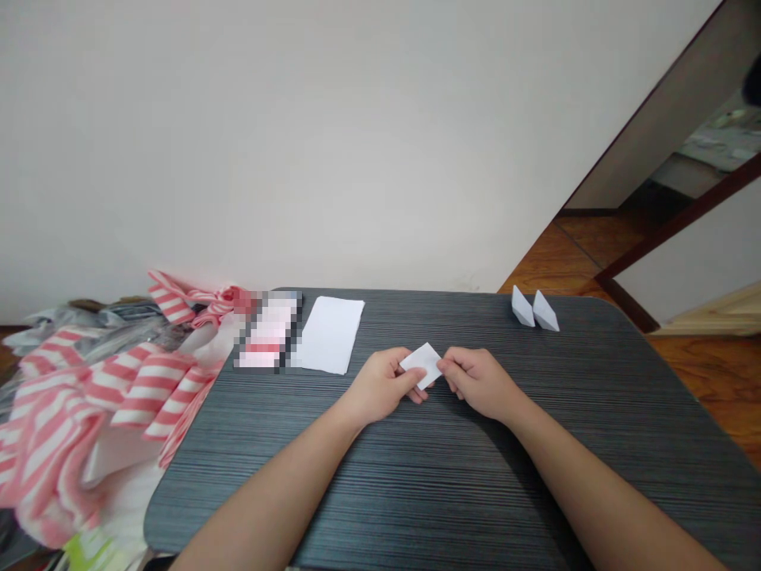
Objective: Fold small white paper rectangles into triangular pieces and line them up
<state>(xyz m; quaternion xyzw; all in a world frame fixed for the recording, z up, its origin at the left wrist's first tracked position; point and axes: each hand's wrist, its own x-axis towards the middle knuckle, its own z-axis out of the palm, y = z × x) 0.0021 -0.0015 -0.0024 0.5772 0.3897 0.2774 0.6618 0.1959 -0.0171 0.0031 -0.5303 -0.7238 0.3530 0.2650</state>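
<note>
Head view: left hand (pixel 384 386), right hand (pixel 483 385) pinch paper (pixel 426 360); corner points forward, long axis unclear.

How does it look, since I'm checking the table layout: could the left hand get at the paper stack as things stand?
Probably yes: nothing visible stands between the left hand and the paper stack, though its fingers hold a small paper.

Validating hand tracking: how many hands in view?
2. The left hand holds the small white paper above the table, thumb on top; the right hand is at the paper's right corner. Some fingers are partly hidden.
</note>
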